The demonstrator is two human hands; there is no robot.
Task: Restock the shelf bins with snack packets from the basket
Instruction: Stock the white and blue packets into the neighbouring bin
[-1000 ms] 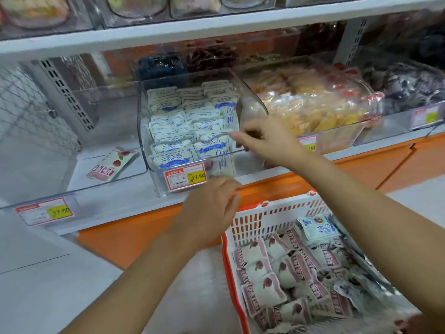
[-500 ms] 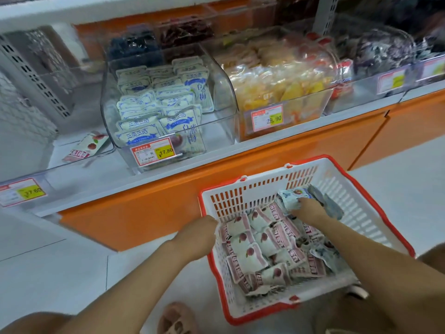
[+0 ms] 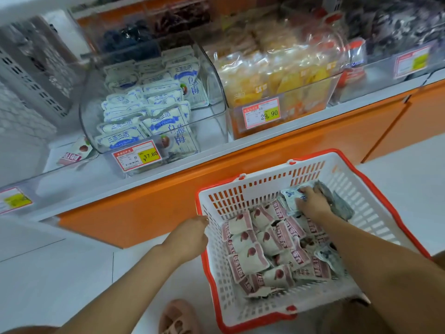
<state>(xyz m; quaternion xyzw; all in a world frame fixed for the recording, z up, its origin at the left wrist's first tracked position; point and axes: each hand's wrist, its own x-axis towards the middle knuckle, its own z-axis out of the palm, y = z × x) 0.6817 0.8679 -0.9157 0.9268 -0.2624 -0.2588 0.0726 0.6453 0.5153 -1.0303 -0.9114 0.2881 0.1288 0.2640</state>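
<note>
You're curling your right hand (image 3: 313,204) round a blue-and-white packet (image 3: 291,197) in the basket (image 3: 240,196), left hand (image 3: 187,235) touching its wall, grip unclear, with the bin (image 3: 213,131) sitting part-filled and plenty of packets waiting.

Four red-bordered price tags with yellow patches sit along the shelf (image 3: 108,186) front edge. The far-left tag (image 3: 14,200) is blurred and unreadable, the next tag (image 3: 137,155) reads 17.80, the centre-right tag (image 3: 261,113) reads 29,90, and the far-right tag (image 3: 412,61) is too blurred to read. Orange base panel (image 3: 144,213) runs under the shelf front edge, full width, vertical seam near its right end. Grey perforated upright (image 3: 31,78) at the shelf's back left corner, slanted in frame. Pale tiled floor (image 3: 60,273) below, grout lines visible. Pink slotted sandal (image 3: 177,318) on the floor at the bottom edge, cut off by the frame.
</note>
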